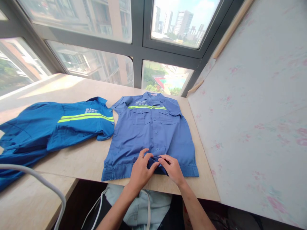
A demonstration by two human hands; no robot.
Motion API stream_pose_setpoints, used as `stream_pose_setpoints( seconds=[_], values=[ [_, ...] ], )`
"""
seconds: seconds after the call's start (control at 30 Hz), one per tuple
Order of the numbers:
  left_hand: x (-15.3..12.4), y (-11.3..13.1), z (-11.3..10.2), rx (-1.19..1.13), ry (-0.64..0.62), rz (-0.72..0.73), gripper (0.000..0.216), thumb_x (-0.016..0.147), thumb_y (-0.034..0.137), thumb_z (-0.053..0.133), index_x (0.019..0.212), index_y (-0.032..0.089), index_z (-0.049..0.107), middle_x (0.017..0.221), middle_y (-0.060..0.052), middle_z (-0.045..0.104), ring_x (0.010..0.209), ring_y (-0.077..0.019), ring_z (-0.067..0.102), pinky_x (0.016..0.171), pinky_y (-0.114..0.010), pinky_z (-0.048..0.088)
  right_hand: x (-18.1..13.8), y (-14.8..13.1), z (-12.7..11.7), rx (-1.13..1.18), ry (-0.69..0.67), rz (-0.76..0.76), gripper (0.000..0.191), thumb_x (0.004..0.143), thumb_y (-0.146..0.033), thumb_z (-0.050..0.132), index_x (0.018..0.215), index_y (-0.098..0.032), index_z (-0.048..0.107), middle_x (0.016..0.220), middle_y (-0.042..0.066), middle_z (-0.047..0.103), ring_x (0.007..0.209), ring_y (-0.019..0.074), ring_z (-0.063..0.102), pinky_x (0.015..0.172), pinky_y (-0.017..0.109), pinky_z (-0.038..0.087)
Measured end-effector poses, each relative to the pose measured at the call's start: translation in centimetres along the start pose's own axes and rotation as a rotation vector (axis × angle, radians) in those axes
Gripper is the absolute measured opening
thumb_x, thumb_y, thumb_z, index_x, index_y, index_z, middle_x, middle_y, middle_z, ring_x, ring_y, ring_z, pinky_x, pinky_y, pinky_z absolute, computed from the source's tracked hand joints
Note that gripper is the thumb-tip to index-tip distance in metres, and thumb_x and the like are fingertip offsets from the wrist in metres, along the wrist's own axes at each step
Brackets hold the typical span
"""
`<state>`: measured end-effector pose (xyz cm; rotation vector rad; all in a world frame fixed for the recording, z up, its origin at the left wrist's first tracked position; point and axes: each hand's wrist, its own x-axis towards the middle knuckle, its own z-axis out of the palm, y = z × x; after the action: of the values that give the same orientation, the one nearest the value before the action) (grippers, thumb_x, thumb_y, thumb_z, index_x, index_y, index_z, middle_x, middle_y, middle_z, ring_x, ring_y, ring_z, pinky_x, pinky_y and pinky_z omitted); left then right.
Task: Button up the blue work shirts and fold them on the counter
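Observation:
A blue short-sleeved work shirt lies front up on the table, collar toward the window. It has a yellow-green stripe across the chest, two flap pockets and a row of buttons down the middle. At the bottom hem, my left hand pinches the front edge between bent fingers and thumb. Close beside it, my right hand grips the same hem from the other side. The cloth between them is bunched and slightly lifted. Whether a button sits under the fingertips is hidden.
A second, brighter blue work jacket lies crumpled on the left of the pale table. A grey cable arcs over the lower left. Windows stand behind the table, and a flowered wall borders it on the right.

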<state>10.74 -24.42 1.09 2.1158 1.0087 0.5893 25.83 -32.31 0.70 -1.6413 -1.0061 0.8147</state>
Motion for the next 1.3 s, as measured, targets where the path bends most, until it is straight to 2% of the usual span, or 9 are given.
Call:
stream_pose_setpoints(
  seconds=[0.07, 0.13, 0.23, 0.37, 0.5, 0.8, 0.93, 1.13, 1.3],
  values=[
    [0.2, 0.2, -0.2, -0.005, -0.041, 0.036, 0.030, 0.083, 0.043, 0.066, 0.104, 0.021, 0.063, 0.112, -0.007, 0.064, 0.079, -0.0186, 0.064, 0.075, -0.034, 0.053, 0.0, -0.2, 0.1, 0.022, 0.009, 0.003, 0.023, 0.086, -0.039, 0.064, 0.091, -0.020, 0.076, 0.092, 0.005, 0.075, 0.087, 0.0206, 0.068, 0.082, 0.030, 0.052],
    [0.3, 0.4, -0.3, -0.009, -0.050, 0.050, 0.035, 0.082, 0.047, 0.067, 0.103, 0.021, 0.063, 0.100, -0.006, 0.067, 0.087, -0.0220, 0.064, 0.076, -0.034, 0.052, 0.0, -0.3, 0.2, 0.040, 0.016, 0.015, 0.022, 0.084, -0.039, 0.066, 0.090, -0.021, 0.076, 0.090, 0.004, 0.075, 0.084, 0.0200, 0.068, 0.079, 0.029, 0.053],
    [0.3, 0.5, -0.3, -0.019, -0.038, 0.040, 0.033, 0.085, 0.049, 0.063, 0.101, 0.020, 0.065, 0.098, -0.007, 0.066, 0.087, -0.0217, 0.063, 0.074, -0.032, 0.051, 0.0, -0.4, 0.4, 0.063, 0.025, 0.033, 0.022, 0.083, -0.040, 0.067, 0.089, -0.021, 0.076, 0.088, 0.004, 0.076, 0.081, 0.0200, 0.069, 0.076, 0.030, 0.055],
    [0.3, 0.0, -0.1, -0.053, -0.036, 0.024, 0.025, 0.085, 0.038, 0.065, 0.103, 0.020, 0.067, 0.094, -0.005, 0.067, 0.074, -0.0173, 0.060, 0.071, -0.031, 0.049, 0.0, -0.1, 0.2, 0.071, 0.052, 0.042, 0.026, 0.082, -0.042, 0.068, 0.092, -0.019, 0.076, 0.090, 0.006, 0.076, 0.081, 0.0209, 0.070, 0.077, 0.031, 0.056],
    [0.3, -0.6, 0.1, -0.121, -0.023, 0.009, 0.028, 0.083, 0.029, 0.065, 0.110, 0.022, 0.066, 0.090, -0.002, 0.068, 0.067, -0.0143, 0.056, 0.067, -0.029, 0.048, 0.0, 0.1, 0.2, 0.061, 0.082, 0.062, 0.030, 0.081, -0.045, 0.068, 0.092, -0.018, 0.075, 0.090, 0.007, 0.076, 0.082, 0.0216, 0.070, 0.077, 0.033, 0.057],
    [0.7, -1.1, 0.4, -0.187, -0.021, -0.051, 0.023, 0.082, 0.026, 0.062, 0.104, 0.020, 0.070, 0.075, 0.000, 0.069, 0.060, -0.0130, 0.054, 0.061, -0.026, 0.044, 1.0, 0.2, 0.8, 0.016, 0.119, 0.094, 0.027, 0.081, -0.041, 0.068, 0.093, -0.018, 0.072, 0.087, 0.007, 0.076, 0.081, 0.0223, 0.071, 0.076, 0.032, 0.056],
    [1.1, -1.0, 0.2, -0.128, -0.046, -0.040, 0.027, 0.082, 0.024, 0.061, 0.107, 0.020, 0.070, 0.077, 0.000, 0.070, 0.059, -0.0126, 0.055, 0.062, -0.026, 0.044, 1.3, -0.2, 0.9, -0.097, 0.124, 0.035, 0.023, 0.084, -0.038, 0.065, 0.095, -0.018, 0.072, 0.085, 0.006, 0.075, 0.079, 0.0210, 0.070, 0.077, 0.032, 0.056],
    [1.4, -0.8, 0.1, -0.108, -0.045, -0.059, 0.026, 0.083, 0.024, 0.061, 0.106, 0.020, 0.070, 0.086, -0.001, 0.073, 0.060, -0.0122, 0.056, 0.063, -0.026, 0.045, 0.8, -0.1, 0.5, -0.310, 0.055, -0.145, 0.028, 0.089, -0.034, 0.061, 0.111, -0.020, 0.070, 0.100, 0.008, 0.073, 0.087, 0.0199, 0.068, 0.075, 0.030, 0.056],
    [1.3, -1.1, 0.3, -0.093, -0.035, -0.010, 0.025, 0.082, 0.023, 0.060, 0.104, 0.021, 0.071, 0.076, 0.000, 0.069, 0.060, -0.0125, 0.056, 0.062, -0.025, 0.043, 0.8, 0.3, 0.1, -0.417, 0.029, -0.210, 0.031, 0.089, -0.028, 0.058, 0.117, -0.021, 0.068, 0.099, 0.008, 0.073, 0.083, 0.0189, 0.068, 0.079, 0.032, 0.057]
  ],
)
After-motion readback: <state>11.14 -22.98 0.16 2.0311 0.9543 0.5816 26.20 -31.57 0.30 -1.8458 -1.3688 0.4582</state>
